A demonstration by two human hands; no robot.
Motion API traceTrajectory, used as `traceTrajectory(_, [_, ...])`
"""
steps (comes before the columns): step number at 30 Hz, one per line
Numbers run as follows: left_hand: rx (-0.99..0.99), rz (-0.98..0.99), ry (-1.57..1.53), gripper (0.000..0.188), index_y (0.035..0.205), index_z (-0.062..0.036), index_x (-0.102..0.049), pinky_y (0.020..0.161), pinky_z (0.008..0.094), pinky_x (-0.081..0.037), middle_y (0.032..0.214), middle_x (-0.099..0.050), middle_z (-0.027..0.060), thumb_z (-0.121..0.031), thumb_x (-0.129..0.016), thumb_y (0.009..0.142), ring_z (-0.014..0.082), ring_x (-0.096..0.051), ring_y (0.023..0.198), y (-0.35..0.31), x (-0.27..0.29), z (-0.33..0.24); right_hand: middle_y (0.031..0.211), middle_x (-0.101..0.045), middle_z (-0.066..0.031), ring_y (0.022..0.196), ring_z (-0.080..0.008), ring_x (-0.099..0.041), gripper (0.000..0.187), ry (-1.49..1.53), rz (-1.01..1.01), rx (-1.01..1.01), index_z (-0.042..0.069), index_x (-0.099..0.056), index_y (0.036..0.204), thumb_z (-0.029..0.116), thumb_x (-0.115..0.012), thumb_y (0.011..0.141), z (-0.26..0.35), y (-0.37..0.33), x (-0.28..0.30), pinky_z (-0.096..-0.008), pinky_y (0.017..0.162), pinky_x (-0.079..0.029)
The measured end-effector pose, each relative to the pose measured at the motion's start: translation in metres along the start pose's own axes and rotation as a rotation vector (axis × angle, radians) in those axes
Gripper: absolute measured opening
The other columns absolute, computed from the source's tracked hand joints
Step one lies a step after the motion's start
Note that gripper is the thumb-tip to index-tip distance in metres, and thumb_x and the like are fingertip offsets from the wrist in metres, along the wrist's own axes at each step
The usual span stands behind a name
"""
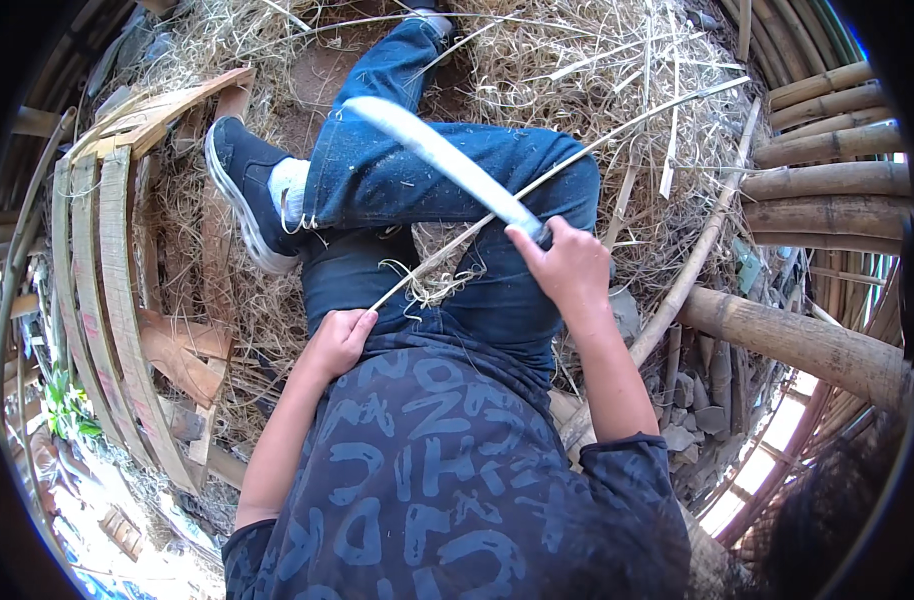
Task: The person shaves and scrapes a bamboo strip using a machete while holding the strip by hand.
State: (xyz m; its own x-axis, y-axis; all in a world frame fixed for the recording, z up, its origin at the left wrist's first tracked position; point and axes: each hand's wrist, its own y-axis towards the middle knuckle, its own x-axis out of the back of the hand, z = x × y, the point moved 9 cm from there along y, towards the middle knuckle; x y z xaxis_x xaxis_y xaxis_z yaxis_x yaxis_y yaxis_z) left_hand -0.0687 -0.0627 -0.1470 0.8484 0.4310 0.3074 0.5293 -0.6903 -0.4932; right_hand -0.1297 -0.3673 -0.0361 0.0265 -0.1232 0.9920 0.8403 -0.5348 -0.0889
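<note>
My left hand (341, 342) is closed, pinching the near end of a long thin bamboo strip (637, 118) at my waist. From there the strip slants up to the far right, passing over my raised thigh. My right hand (569, 262) grips the handle of a long knife (439, 157) with a pale, slightly curved blade pointing up and to the left. The blade crosses the strip near the handle; whether they touch I cannot tell. Curly shavings (437, 285) lie in my lap between my legs.
Dry shavings (537, 60) cover the ground around my legs. A wooden slatted crate (117, 290) stands on the left. On the right are a thick bamboo pole (787, 340), a bamboo slat wall (827, 180) and broken stones (682, 425).
</note>
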Motion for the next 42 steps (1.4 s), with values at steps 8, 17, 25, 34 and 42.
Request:
traceTrajectory(8, [-0.029, 0.005, -0.033, 0.04, 0.078, 0.006, -0.054, 0.056, 0.041, -0.038, 0.06, -0.044, 0.0213, -0.027, -0.05, 0.1, 0.0255, -0.038, 0.054, 0.003, -0.001, -0.005, 0.073, -0.068, -0.0229, 0.076, -0.0394, -0.071, 0.073, -0.096, -0.058, -0.329, 0.001, -0.069, 0.08, 0.07, -0.048, 0.089, -0.115, 0.038, 0.031, -0.049, 0.069, -0.056])
traceTrajectory(17, [-0.034, -0.013, -0.031, 0.04, 0.078, 0.006, -0.054, 0.055, 0.0412, -0.039, 0.06, -0.045, 0.023, -0.027, -0.05, 0.1, 0.0267, -0.038, 0.054, 0.001, 0.001, -0.007, 0.07, -0.068, -0.0211, 0.074, -0.0376, -0.071, 0.072, -0.046, -0.054, -0.275, 0.0, -0.066, 0.074, 0.068, -0.05, 0.089, -0.114, 0.044, 0.029, -0.0479, 0.067, -0.056])
traceTrajectory(25, [-0.005, -0.01, 0.003, 0.039, 0.076, 0.0061, -0.054, 0.055, 0.0422, -0.038, 0.059, -0.046, 0.0235, -0.025, -0.05, 0.099, 0.0289, -0.039, 0.052, 0.001, 0.003, -0.007, 0.067, -0.067, -0.0196, 0.067, -0.0351, -0.071, 0.068, -0.125, -0.028, -0.095, 0.004, -0.067, 0.074, 0.07, -0.056, 0.083, -0.077, 0.055, 0.028, -0.0439, 0.062, -0.057])
traceTrajectory(34, [-0.015, -0.011, 0.008, 0.038, 0.076, 0.0063, -0.056, 0.055, 0.0434, -0.04, 0.063, -0.05, 0.027, -0.025, -0.051, 0.097, 0.0378, -0.046, 0.054, 0.005, 0.0, -0.009, 0.077, -0.069, -0.018, 0.068, -0.0265, -0.071, 0.076, -0.178, -0.008, -0.332, -0.001, -0.07, 0.081, 0.072, -0.049, 0.087, -0.16, 0.094, 0.037, -0.0402, 0.06, -0.057])
traceTrajectory(42, [0.01, 0.009, 0.016, 0.039, 0.076, 0.0065, -0.056, 0.056, 0.0435, -0.04, 0.063, -0.05, 0.0269, -0.025, -0.051, 0.098, 0.0384, -0.045, 0.053, 0.008, -0.001, -0.003, 0.069, -0.068, -0.0183, 0.068, -0.0318, -0.071, 0.073, -0.084, 0.006, -0.111, 0.002, -0.07, 0.076, 0.073, -0.054, 0.083, -0.109, 0.089, 0.022, -0.0439, 0.065, -0.057])
